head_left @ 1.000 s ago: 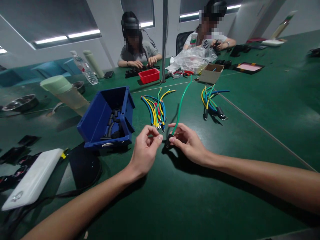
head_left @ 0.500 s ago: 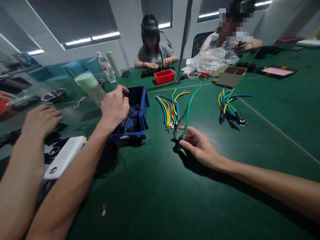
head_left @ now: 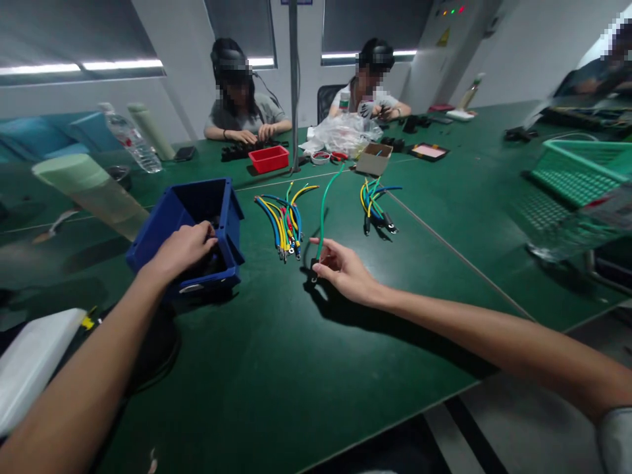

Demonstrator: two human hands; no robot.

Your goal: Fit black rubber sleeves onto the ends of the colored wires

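Observation:
My right hand [head_left: 348, 270] pinches the lower end of a green wire [head_left: 323, 207], where a black sleeve [head_left: 314, 264] sits with a small metal terminal below it. The wire stands up and curves to the right at its top. My left hand [head_left: 185, 247] reaches into the blue bin [head_left: 232, 227], its fingers curled; whatever they hold, if anything, is hidden. Dark pieces lie in the bin. Left of my right hand lies a bundle of blue, yellow and green wires [head_left: 281, 224] with ring terminals. A smaller group of wires [head_left: 372, 201] with black sleeves lies farther right.
A pale green bottle [head_left: 91, 194] leans left of the bin, and a white device [head_left: 39, 362] lies nearer me. A red tray [head_left: 269, 159], plastic bag [head_left: 348, 135] and cardboard box [head_left: 374, 159] stand beyond the wires. Two people sit opposite. A green basket [head_left: 587, 168] is at right.
My left hand has gone down into the blue bin from above its edge. My view has turned right, bringing the green basket in; another person's arm at left has left view. My right hand still holds the wire.

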